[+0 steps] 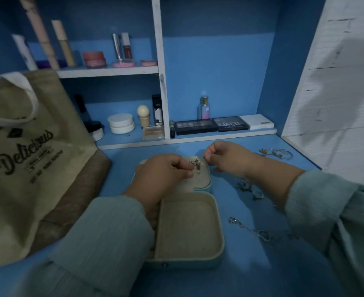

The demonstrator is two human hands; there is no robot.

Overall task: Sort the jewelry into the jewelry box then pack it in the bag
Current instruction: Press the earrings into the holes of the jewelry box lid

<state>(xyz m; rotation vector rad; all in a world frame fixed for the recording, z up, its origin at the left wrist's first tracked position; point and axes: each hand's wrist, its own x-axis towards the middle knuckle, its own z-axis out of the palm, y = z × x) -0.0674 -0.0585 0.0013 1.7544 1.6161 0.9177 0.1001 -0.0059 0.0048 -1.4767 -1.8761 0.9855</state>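
While the one open jewelry box [187, 224] lies on the blue desk [251, 275] beside one tote bag [27, 146], the left hand [164, 174] pinches an earring [196, 162] over its far panel and the right hand [224, 157] curls with fingertips pinched, on what I cannot tell.

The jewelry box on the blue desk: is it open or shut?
Open. The jewelry box lies spread flat, its beige lining facing up, with small earrings pinned on the far half.

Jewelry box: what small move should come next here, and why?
Probably seat the earring that the left hand pinches into the jewelry box panel, then reach for the rings lying loose on the table beside the right hand.
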